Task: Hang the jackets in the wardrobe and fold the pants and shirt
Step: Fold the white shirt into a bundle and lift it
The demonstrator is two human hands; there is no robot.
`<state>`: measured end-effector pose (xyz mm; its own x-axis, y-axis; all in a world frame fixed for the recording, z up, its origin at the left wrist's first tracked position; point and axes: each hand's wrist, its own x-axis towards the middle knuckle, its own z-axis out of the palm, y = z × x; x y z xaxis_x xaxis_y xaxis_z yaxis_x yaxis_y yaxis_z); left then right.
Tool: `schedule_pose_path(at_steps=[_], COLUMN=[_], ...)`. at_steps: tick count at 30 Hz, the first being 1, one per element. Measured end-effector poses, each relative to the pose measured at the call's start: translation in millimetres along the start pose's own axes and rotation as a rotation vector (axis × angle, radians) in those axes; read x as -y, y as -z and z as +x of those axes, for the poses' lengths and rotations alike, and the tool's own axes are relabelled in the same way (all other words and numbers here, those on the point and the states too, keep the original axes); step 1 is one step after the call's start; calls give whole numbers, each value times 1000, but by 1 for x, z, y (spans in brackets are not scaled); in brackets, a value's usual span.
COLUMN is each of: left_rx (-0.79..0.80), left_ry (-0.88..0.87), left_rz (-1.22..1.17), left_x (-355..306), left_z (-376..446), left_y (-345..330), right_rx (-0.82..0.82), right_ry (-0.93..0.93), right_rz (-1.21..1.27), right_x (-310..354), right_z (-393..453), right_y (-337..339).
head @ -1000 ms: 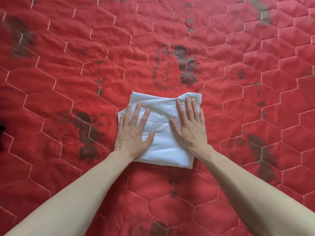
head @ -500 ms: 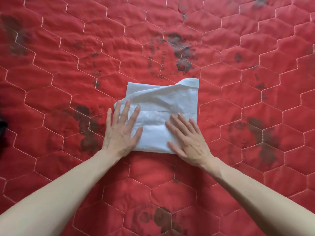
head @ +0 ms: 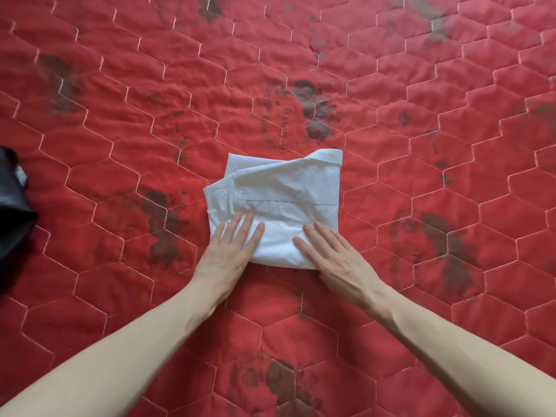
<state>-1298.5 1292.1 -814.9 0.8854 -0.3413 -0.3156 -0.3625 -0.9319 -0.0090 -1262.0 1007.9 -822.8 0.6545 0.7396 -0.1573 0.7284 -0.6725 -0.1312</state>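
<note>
Hands numbered 2 in the head view, both bare and both flat. Left hand (head: 230, 251) lay with straight fingers spread slightly, its fingertips pressing the near left corner of the shirt (head: 285, 200) while its palm rested on the quilt (head: 120, 164). Right hand (head: 331, 254) lay the same way, fingers straight and loosely fanned, touching the near right corner of the cloth, with the heel of the hand off the fabric on the red surface. Neither hand curled round anything.

Only 1 white shirt was in view, folded into a rough square near the middle of the frame, lying on the quilt. Its far right corner stood up a little in a loose fold, and 1 straight seam line ran across its upper layer. How many layers lay underneath could not be told.

The quilt was red, stitched in pale hexagons, with several dark faded printed patches scattered over it; what the patches depicted was hard to make out. It ran past all 4 edges of the frame.

At the left edge 1 dark garment (head: 13, 203) was cut off by the frame, well apart from the shirt; too little of it showed to say what kind of garment it was. Both forearms entered from the bottom corners.
</note>
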Motion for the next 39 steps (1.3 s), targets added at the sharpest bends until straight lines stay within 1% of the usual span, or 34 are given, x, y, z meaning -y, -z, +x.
schedule_pose_path(at_steps=[2, 4, 6, 7, 9, 11, 12, 14, 15, 17, 18, 21, 23, 24, 26, 29, 33, 36, 38, 39], left_rx=[24, 53, 109, 154, 231, 270, 273, 242, 193, 139, 138, 77, 37, 28, 57, 89, -14, -56, -72, -77], left_ry=[55, 87, 90, 82, 39, -6, -23, -38, -24, 69, 140, 366, 498, 545, 561, 544, 499, 470, 517, 554], left_rz=[15, 8, -4, 5, 34, -12, -66, -251, -361, -546, -672, -1124, -1395, -1464, -1482, -1349, -1378, -1225, -1126, -1127], left_x=[-7, -12, -12, -12, -13, -15, -16, -14, -11, -6, -4, -1, -4, -6, -13, -16, -4, -2, -3, -4], left_z=[0, -1, 0, -1, -7, -20, -29, -43, -49, -57, -60, -59, -56, -56, -55, -51, -29, -10, 0, 5], left_y=[-1, 1, 9, 15, 27, 39, 42, 49, 52, 54, 54, 52, 47, 43, 35, 22, 18, 19, 16, 15], right_rx=[-88, -184, -216, -200, -104, -21, -20, -28, -6, 25, -6, -187, -237, -259, -291, -271, -228, -251, -295, -328], right_ry=[-6, -22, -31, -32, -47, -70, -68, -91, -135, -237, -280, -388, -476, -507, -546, -580, -657, -741, -818, -871], right_rz=[3, 61, 105, 125, 202, 267, 303, 449, 547, 727, 796, 926, 972, 988, 997, 894, 830, 845, 845, 832], right_x=[4, 4, 3, 1, 0, 1, 2, 2, 2, 4, 7, 13, 14, 14, 14, 7, -7, -16, -19, -18], right_z=[2, 3, 1, -1, -8, -21, -30, -52, -64, -82, -88, -87, -78, -72, -59, -40, -17, 0, 9, 12], right_y=[7, 15, 23, 27, 34, 38, 39, 37, 37, 35, 33, 29, 28, 27, 28, 25, 18, 11, 7, 5])
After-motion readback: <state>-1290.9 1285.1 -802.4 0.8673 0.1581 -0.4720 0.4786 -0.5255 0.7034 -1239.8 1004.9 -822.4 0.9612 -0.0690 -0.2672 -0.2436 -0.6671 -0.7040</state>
